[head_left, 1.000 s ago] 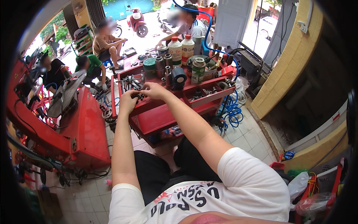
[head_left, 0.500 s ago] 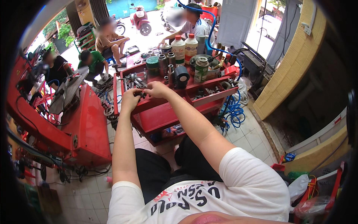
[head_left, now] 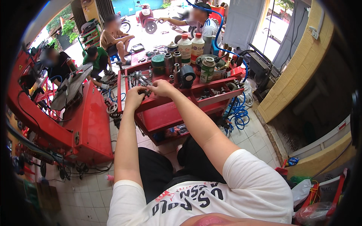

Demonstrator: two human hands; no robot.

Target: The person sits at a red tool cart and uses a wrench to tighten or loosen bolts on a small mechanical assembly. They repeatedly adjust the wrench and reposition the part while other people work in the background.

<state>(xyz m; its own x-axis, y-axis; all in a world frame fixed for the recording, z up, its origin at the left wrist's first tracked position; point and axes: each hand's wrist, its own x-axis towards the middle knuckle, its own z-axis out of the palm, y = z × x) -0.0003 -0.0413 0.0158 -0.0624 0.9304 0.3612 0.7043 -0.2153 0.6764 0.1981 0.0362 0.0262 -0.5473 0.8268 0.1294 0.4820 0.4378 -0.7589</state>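
Over the front of an open drawer [head_left: 145, 104] in a red tool cart, my two hands come together. My left hand [head_left: 134, 98] is closed, its fingers curled on a small dark part [head_left: 146, 92] whose kind I cannot make out. The fingers of my right hand [head_left: 162, 89] pinch at the same part from the other side. Just beyond them, wrenches [head_left: 142, 78] and other metal tools lie in the drawer. Upright metal sockets [head_left: 168, 63] and a black round-headed object [head_left: 187, 76] stand close to my right hand.
The cart top carries white bottles with red caps [head_left: 184, 49], a green spray can [head_left: 207, 69] and a green tub [head_left: 158, 63]. A red machine [head_left: 88, 128] stands left, a coiled blue hose [head_left: 238, 115] right. Several people sit or crouch beyond.
The view has shifted slightly, so the cart sits a little lower and farther right. My hands stay together on the small part. A person beyond the cart has stretched an arm out leftward.
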